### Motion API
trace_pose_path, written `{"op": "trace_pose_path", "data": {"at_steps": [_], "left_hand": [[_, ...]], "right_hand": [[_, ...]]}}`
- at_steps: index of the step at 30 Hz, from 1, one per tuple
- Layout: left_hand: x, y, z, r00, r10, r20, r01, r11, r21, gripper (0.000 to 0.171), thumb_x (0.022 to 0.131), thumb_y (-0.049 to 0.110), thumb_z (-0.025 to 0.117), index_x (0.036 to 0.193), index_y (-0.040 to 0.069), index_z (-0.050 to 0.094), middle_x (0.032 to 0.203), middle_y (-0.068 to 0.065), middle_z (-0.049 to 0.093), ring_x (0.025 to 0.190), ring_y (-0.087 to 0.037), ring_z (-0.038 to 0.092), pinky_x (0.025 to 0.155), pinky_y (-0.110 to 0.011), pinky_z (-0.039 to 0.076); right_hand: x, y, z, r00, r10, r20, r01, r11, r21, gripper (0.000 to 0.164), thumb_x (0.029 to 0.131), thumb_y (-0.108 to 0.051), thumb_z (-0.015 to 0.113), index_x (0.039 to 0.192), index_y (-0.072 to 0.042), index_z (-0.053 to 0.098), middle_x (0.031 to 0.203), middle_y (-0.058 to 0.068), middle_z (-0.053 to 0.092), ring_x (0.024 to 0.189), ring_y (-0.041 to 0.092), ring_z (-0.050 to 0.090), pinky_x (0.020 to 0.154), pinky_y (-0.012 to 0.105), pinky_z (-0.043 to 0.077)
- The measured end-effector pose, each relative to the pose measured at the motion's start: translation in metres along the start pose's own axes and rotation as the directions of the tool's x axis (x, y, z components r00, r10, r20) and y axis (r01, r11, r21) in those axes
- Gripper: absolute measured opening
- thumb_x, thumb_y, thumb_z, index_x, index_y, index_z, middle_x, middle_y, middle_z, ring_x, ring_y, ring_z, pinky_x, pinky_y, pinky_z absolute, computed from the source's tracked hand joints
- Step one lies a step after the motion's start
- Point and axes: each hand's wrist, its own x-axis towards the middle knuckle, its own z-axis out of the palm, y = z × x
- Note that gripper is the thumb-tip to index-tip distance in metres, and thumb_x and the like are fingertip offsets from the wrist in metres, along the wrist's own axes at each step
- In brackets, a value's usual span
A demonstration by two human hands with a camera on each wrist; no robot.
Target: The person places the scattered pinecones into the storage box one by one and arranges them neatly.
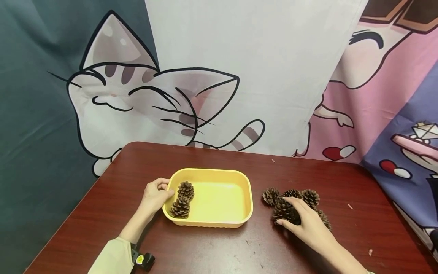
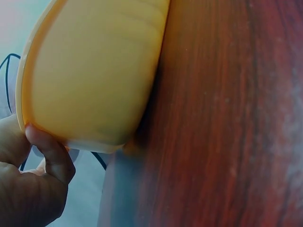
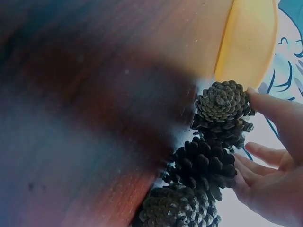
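Observation:
My left hand (image 1: 155, 196) holds the left end of a yellow plastic basin (image 1: 208, 224), its thumb over the rim. The left wrist view shows those fingers (image 2: 52, 153) against the basin's outer wall. Two pinecones, one (image 1: 186, 190) behind the other (image 1: 180, 207), sit at the left inside the basin. Over on the right, my right hand (image 1: 309, 224) reaches over a pile of pinecones, thumb and fingers spread about a near cone (image 1: 284, 211). In the right wrist view, the thumb is at the edge of a pinecone (image 3: 221, 103); firm contact is unclear.
Other pinecones lie around the right hand, among them one at the pile's left (image 1: 271, 196) and one at its back right (image 1: 310, 198). Small brown flakes dot the reddish wooden table (image 1: 219, 249). A cartoon-printed cloth (image 1: 273, 76) hangs behind the table.

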Motion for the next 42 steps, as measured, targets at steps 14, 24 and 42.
{"op": "trace_pose_path", "data": {"at_steps": [14,24,42], "left_hand": [[0.0,-0.003,-0.003,1.0,0.012,-0.006,-0.012,1.0,-0.01,0.035,0.074,0.0,0.062,0.109,-0.002,0.061,0.074,0.0,0.053,0.067,-0.007,0.053,0.058,-0.023,0.052],[0.001,-0.003,0.0,1.0,0.003,-0.008,-0.003,1.0,-0.011,0.035,0.074,0.0,0.062,0.109,-0.002,0.061,0.075,-0.001,0.054,0.067,-0.008,0.054,0.058,-0.022,0.052],[0.0,-0.002,0.0,1.0,0.016,-0.008,-0.016,1.0,-0.013,0.034,0.074,0.0,0.062,0.108,-0.002,0.062,0.074,-0.001,0.055,0.067,-0.008,0.053,0.057,-0.022,0.051]], "right_hand": [[0.0,-0.002,0.002,0.992,-0.126,0.019,0.127,0.991,-0.048,0.071,0.062,-0.023,0.085,0.124,-0.007,0.055,0.121,0.008,0.056,0.11,0.024,0.055,0.088,0.038,0.043],[0.0,-0.002,0.002,0.992,-0.127,0.01,0.127,0.991,-0.04,0.068,0.058,-0.02,0.086,0.118,-0.009,0.057,0.117,0.002,0.056,0.107,0.019,0.054,0.088,0.028,0.041],[0.007,-0.013,-0.002,0.97,-0.211,-0.119,0.227,0.962,0.152,0.074,0.054,-0.015,0.088,0.121,-0.013,0.056,0.118,0.001,0.057,0.107,0.008,0.051,0.085,0.006,0.039]]}}
